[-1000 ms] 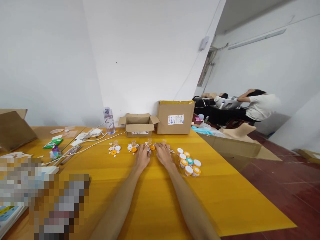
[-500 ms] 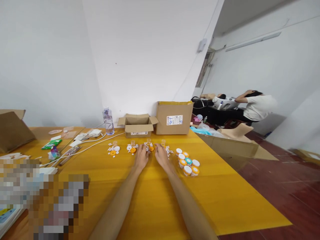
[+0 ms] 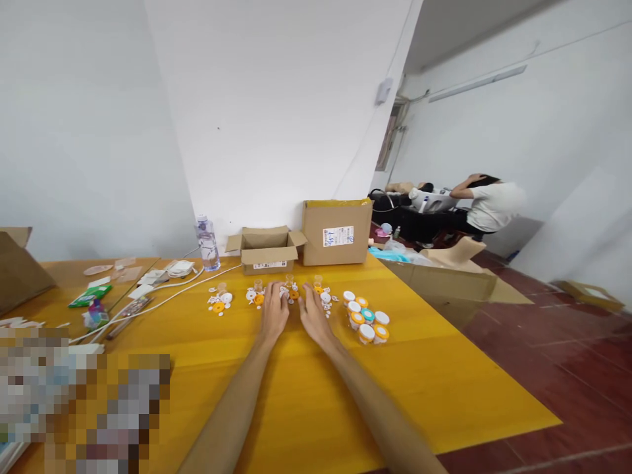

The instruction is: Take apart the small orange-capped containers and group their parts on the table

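Landmark: the open box [image 3: 265, 249] at the wall edge of the table [image 3: 444, 382]. Far left of the box we note a carton [image 3: 20, 273], then a green packet [image 3: 89, 296] and a white cable [image 3: 162, 295] that runs towards the box. Just left of the box stands a bottle [image 3: 207, 243]. In front of the box and a little left lie loose parts [image 3: 218, 303], white and orange pieces with small clear cups among them, none joined as far as we can tell. Right in front of the box the left hand [image 3: 274, 311] lies palm down, fingers stretched and held together, tips on a second scatter of pieces. The right hand [image 3: 312, 315] lies beside it in the same flat way, near but apart. We see nothing pinched in either, though the bits under the tips are too small to read. In front of the box and to its right stand the jars [image 3: 365, 319], a tight cluster with white, orange and teal lids on. We judge these done and the loose groups not yet made up, so roughly half remains. Touching the box on its right is a sealed box [image 3: 336, 232]. Far right, off the table, a person [image 3: 488, 205] in white bends over other work.
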`<control>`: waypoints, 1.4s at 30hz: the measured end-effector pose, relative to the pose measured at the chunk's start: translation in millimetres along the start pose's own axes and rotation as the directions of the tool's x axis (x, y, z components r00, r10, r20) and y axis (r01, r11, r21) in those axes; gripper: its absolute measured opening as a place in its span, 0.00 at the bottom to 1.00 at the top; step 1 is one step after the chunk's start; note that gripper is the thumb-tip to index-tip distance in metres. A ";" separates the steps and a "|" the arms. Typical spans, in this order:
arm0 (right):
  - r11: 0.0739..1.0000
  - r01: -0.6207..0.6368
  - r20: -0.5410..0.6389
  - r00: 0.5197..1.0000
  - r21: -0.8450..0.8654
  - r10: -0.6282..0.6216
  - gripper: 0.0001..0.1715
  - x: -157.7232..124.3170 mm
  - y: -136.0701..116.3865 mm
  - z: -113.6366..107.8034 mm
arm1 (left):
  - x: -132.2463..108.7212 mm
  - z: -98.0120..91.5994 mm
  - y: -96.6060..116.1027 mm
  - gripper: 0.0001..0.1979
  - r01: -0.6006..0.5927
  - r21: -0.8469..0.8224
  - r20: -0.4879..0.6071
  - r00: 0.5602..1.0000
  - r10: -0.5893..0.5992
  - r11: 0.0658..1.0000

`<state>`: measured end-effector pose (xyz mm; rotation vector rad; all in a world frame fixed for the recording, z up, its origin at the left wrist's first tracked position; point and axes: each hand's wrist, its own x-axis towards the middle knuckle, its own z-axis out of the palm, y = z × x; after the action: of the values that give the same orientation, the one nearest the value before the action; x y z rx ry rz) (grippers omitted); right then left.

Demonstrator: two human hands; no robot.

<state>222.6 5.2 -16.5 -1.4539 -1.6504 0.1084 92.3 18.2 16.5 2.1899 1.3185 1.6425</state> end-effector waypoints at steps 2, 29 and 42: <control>0.985 0.062 -0.035 0.997 -0.161 -0.069 0.27 -16.9 8.0 -8.4 | 0.0 0.5 0.9 0.12 -0.011 -0.002 0.008 1.000 0.011 1.000; 0.845 -0.294 -0.142 0.956 -0.447 0.257 0.37 63.5 40.4 -2.2 | -4.8 -7.0 8.7 0.13 -0.103 -0.038 0.021 0.994 0.104 0.994; 0.893 0.012 -0.127 0.989 -0.451 -0.078 0.33 10.1 20.6 -7.9 | -4.2 -7.1 7.9 0.12 -0.085 -0.033 0.090 0.992 0.087 0.996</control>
<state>244.2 16.1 -18.5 -1.7161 -1.6559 -0.4240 90.8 7.7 20.7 2.3050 1.1851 1.5590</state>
